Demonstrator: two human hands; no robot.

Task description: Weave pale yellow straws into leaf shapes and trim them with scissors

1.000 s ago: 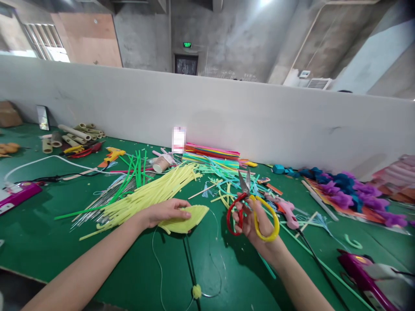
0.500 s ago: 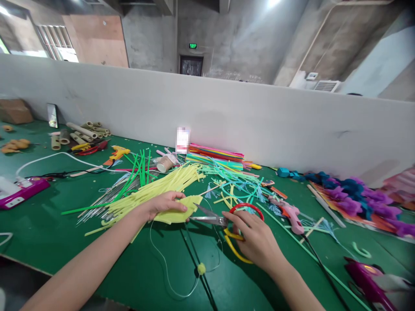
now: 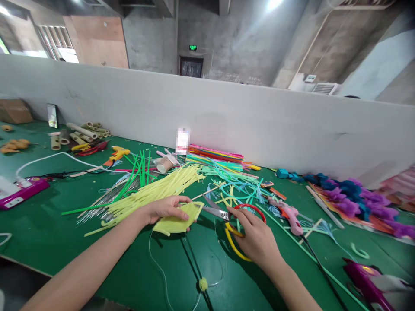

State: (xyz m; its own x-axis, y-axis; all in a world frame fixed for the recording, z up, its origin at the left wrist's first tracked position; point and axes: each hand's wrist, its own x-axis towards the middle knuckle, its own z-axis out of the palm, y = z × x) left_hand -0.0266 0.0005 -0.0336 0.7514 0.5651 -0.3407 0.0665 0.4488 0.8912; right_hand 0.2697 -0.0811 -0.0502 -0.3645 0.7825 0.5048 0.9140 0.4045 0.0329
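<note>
Between the fingers and thumb of my left hand (image 3: 167, 208) is a flat yellow piece made of fuzzy pipe cleaners (image 3: 180, 223), with a slanted right edge. Scissors (image 3: 222, 213) with one red and one yellow handle loop are in my right hand (image 3: 257, 235). Their blades are spread, with the tips close to the piece's right edge; whether they touch it I cannot tell. A thin pale cord hangs below the piece, and a small yellow ball (image 3: 203, 284) is on it. Just behind my left hand lies a heap of yellow pipe cleaners (image 3: 162, 185).
Green and teal pipe cleaners (image 3: 233, 172) are strewn across the green table (image 3: 129, 268). A pink glue gun (image 3: 292, 218) with a black cable lies right of my right hand, a yellow glue gun (image 3: 119, 153) back left. Purple power strips (image 3: 27, 192) sit at both sides. A white partition (image 3: 259, 116) stands behind.
The scissors have drawn back to the right and tilted, their blades now clear of the yellow piece's middle. My left hand has turned the piece slightly. The ball hangs a little lower.
</note>
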